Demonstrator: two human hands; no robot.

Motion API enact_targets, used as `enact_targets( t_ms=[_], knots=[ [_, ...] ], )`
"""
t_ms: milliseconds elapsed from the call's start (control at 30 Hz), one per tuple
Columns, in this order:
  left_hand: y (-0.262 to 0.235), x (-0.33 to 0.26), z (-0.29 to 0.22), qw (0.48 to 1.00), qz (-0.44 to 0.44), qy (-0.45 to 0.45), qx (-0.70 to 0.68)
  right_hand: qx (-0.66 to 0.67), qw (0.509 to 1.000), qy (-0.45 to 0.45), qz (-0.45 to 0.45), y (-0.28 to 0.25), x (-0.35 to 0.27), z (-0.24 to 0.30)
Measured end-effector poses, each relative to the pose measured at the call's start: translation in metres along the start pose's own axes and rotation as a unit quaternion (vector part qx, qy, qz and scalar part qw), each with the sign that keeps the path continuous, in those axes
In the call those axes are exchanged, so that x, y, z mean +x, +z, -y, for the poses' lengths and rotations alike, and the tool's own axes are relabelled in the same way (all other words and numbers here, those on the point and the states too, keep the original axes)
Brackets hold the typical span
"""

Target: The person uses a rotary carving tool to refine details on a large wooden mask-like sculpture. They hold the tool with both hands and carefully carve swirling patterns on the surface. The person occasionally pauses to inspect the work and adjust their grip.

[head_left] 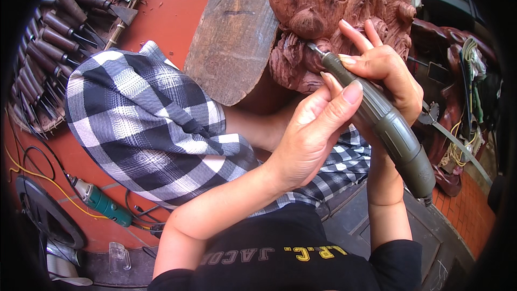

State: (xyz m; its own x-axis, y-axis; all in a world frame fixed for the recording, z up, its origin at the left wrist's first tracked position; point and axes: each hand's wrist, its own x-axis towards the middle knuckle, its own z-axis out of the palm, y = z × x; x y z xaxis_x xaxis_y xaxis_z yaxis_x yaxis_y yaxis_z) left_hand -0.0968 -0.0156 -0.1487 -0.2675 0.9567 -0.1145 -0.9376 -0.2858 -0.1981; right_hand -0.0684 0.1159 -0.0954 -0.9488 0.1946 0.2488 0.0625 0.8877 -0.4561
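Note:
A dark grey-green rotary carving handpiece (396, 129) slants across the right of my view, its metal bit (313, 47) at the surface of a reddish-brown wood carving (318, 16). My right hand (393, 73) grips its front part between thumb and fingers, with two fingers stretched toward the carving. From the left, my left hand (315, 134) closes on the handpiece near its front; the thumb lies beside the barrel and some fingertips are partly hidden. The carving has rounded, swirling relief. Whether the bit touches the wood is hard to tell.
A flat wooden slab (234, 37) leans left of the carving. Many wood-handled chisels (59, 37) fill a basket at far left. A teal power tool (102, 202) with cords lies on the red floor (167, 0), near a clear mug (118, 257). A toothed metal disc (429, 113) is at right.

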Motion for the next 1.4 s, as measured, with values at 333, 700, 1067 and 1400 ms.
enact_targets(
  t_ms=[333,700,1067,1400],
  knots=[
    [0.000,-0.005,0.005,1.000,-0.009,0.011,-0.025,-0.017,0.998,-0.017,0.061,-0.004,0.004,0.008],
    [0.012,-0.004,0.008,1.000,-0.017,0.014,0.002,0.015,0.995,0.028,0.097,-0.014,0.009,0.007],
    [0.007,0.002,0.011,0.999,-0.004,0.034,-0.013,0.023,0.993,0.032,0.114,-0.015,0.008,0.001],
    [0.003,-0.002,0.028,1.000,0.003,0.001,-0.010,0.062,0.983,0.023,0.169,-0.029,0.016,0.002]
  ],
)
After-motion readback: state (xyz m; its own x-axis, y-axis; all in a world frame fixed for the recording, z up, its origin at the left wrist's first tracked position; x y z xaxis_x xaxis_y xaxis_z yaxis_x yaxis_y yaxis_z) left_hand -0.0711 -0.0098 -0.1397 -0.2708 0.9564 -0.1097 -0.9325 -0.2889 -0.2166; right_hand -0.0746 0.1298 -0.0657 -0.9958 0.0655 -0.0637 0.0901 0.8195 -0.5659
